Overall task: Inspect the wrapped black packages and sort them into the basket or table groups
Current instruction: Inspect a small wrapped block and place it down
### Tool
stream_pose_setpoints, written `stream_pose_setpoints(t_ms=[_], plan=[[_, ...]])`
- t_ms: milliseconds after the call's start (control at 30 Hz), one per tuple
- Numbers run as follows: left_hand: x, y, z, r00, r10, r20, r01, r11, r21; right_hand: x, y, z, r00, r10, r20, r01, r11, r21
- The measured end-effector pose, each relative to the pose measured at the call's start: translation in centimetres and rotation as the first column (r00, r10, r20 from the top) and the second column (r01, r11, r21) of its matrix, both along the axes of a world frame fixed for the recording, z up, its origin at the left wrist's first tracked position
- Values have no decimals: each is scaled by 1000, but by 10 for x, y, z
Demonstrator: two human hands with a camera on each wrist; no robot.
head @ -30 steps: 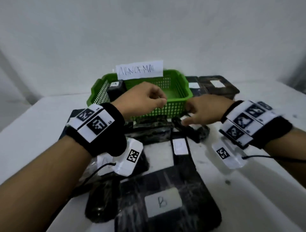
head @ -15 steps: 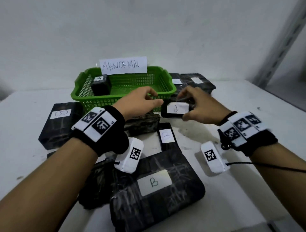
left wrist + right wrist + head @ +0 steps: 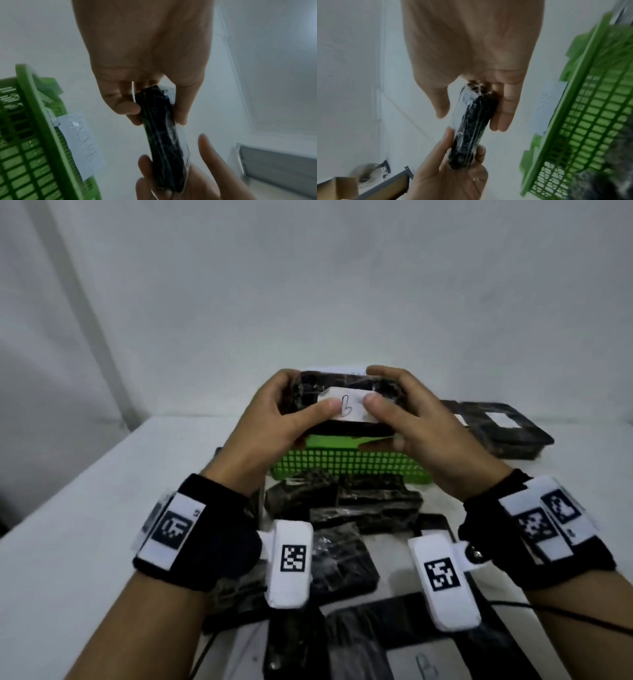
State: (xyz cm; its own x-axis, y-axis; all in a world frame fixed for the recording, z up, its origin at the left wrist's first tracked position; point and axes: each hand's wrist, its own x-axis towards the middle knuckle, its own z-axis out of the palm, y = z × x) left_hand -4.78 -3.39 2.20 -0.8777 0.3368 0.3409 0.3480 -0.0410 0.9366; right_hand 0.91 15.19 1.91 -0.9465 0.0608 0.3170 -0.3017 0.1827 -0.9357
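Both hands hold one small black wrapped package point(image 3: 346, 392) up in the air above the green basket point(image 3: 349, 463). Its white label reads "B". My left hand point(image 3: 274, 419) grips its left end, thumb on the label, and my right hand point(image 3: 407, 419) grips its right end the same way. The left wrist view shows the package point(image 3: 163, 135) edge-on between fingers and thumb of the left hand point(image 3: 154, 108). In the right wrist view the package point(image 3: 471, 124) is likewise pinched by the right hand point(image 3: 471, 105).
Several more wrapped black packages lie on the white table: a pile point(image 3: 342, 505) in front of the basket, one labelled "B" point(image 3: 421, 666) at the near edge, a stack point(image 3: 496, 429) at the back right. The basket carries an "ABNORMAL" paper sign point(image 3: 82, 146).
The small "B" package went from the table in front of the basket into both hands and rose to chest height. The head view has swung up and closer.
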Motion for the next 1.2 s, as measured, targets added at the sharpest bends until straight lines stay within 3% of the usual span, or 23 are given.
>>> stream_pose_setpoints(t_ms=[167,533,733,867,1000,1200], plan=[[-9,-7,8,998,-32,-58,30,999,-44,-21,-5,10,995,-32,-96,30,999,-21],[-28,39,-18,999,-33,-5,33,999,-13,-32,31,-7,991,-123,-50,124,992,15],[-19,43,-24,998,-60,10,60,998,34,-27,36,-6,996,-89,-10,89,989,115],[-12,45,-25,993,-90,78,85,995,59,-18,39,-4,998,-61,15,60,997,43],[-9,44,-25,996,-81,21,81,997,3,-11,40,-4,998,-57,10,57,998,5],[-4,38,-22,996,-91,-18,92,995,39,-11,27,-7,988,-141,-64,141,990,-8]])
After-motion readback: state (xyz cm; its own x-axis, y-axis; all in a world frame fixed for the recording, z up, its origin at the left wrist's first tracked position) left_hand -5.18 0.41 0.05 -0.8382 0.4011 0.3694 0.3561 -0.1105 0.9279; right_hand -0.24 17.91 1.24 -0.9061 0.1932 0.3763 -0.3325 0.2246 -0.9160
